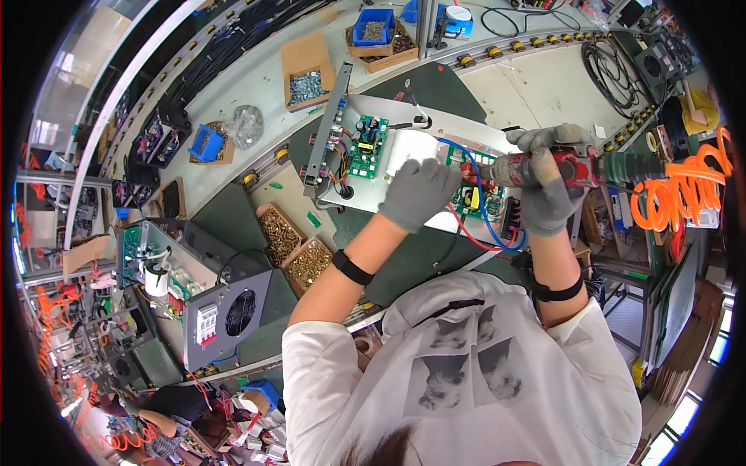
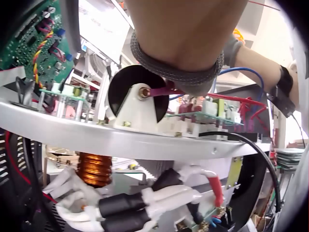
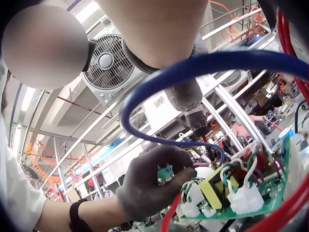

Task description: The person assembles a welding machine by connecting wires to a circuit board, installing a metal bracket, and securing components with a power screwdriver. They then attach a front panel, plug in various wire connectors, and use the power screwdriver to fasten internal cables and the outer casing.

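The gloved right hand (image 1: 550, 190) grips a red power driver (image 1: 576, 166), its nose pointing left over a green circuit board (image 1: 469, 203) in an open metal chassis (image 1: 369, 107). In the right wrist view the driver's nose (image 3: 195, 120) points down near the board's wired parts (image 3: 245, 197). The gloved left hand (image 1: 421, 194) is beside a white cylinder (image 1: 412, 147), near the driver's nose. Its fingers curl toward the thumb in the right wrist view (image 3: 155, 180); whether they hold something is unclear. Blue wire (image 1: 483, 203) loops beside the driver.
Boxes of brass-coloured parts (image 1: 309, 262) stand left of the chassis. Another unit with a fan (image 1: 241, 312) is at lower left. Beyond are a box of screws (image 1: 305, 87) and a blue bin (image 1: 373, 28). An orange coiled hose (image 1: 680, 190) hangs at right.
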